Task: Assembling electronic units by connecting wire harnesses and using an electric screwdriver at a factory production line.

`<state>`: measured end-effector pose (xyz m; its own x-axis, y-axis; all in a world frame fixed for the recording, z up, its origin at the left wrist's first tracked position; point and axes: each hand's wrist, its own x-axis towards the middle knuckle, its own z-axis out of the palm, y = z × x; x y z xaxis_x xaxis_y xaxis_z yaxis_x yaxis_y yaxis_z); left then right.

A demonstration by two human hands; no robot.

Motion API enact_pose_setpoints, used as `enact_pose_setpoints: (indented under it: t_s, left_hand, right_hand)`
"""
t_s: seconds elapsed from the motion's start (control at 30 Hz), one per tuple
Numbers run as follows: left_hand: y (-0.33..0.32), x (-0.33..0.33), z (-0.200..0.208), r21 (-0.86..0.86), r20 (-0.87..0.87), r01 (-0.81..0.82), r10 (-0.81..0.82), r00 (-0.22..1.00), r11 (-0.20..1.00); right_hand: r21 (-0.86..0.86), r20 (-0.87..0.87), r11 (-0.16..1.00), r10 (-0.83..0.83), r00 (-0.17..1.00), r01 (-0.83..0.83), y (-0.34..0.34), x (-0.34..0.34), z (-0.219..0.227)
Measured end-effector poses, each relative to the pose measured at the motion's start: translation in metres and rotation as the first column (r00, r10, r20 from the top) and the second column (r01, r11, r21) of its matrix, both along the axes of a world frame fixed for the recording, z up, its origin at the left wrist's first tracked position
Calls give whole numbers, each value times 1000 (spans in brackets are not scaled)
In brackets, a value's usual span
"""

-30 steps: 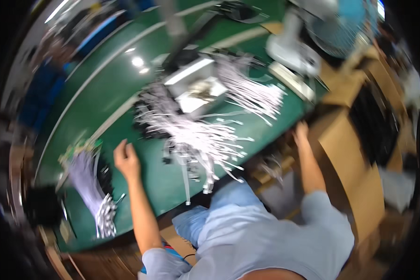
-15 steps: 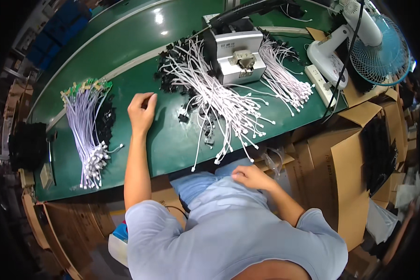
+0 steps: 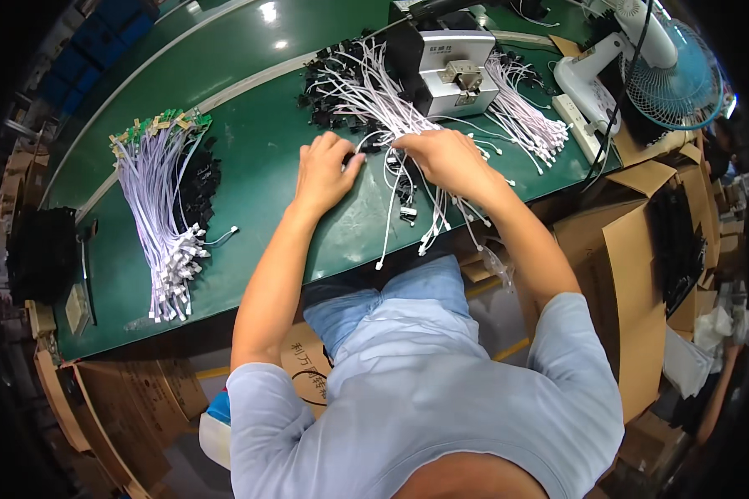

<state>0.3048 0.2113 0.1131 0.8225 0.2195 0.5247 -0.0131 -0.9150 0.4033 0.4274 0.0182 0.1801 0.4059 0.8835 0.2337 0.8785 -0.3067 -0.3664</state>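
My left hand (image 3: 326,173) rests over the green table beside the small black parts, fingers curled and thumb bent toward them. Whatever lies between its fingertips is too small or hidden to make out. A thin white cable loops close by its thumb. My right hand (image 3: 453,162) reaches across the bundle of white cables (image 3: 391,100), its thumb and forefinger pinched on a white cable near the middle. Small black parts (image 3: 404,187) lie among the cables below. Behind the bundle stands a silver and black machine (image 3: 456,75) with a metal fixture on its front.
A bundle of lilac-white cables (image 3: 151,208) with green ends lies at the left, beside black parts (image 3: 195,187). Another cable bundle (image 3: 528,121) lies right of the machine. A power strip (image 3: 578,125), a fan (image 3: 670,75) and open cardboard boxes (image 3: 632,241) stand at the right.
My left hand has moved right to the black parts beside the cables. My right hand has risen from my lap onto the white bundle. The view has shifted slightly.
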Motion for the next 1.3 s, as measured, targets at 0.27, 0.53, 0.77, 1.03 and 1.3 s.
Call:
enact_pose_setpoints:
  t_s: [0.27, 0.53, 0.77, 1.03, 1.3]
  left_hand:
    - [21, 6, -2, -171, 74, -205, 220, 973, 964]
    - [-31, -17, 27, -16, 32, 204, -204, 979, 979]
    - [-36, -13, 11, 191, -86, 97, -82, 993, 977]
    - [-17, -9, 29, -191, 23, -110, 117, 993, 975]
    - [-25, -14, 36, -347, 0, -248, 265, 964, 904]
  right_hand:
    - [-23, -162, 995, -100, 982, 98, 24, 9, -3]
    - [331, -358, 915, -103, 928, 229, 20, 44, 42]
    - [501, -774, 817, 276, 571, 284, 10, 53, 86]
    - [380, -541, 925, 201, 817, 24, 62, 61, 49]
    - [619, -785, 617, 506, 357, 487, 97, 59, 88]
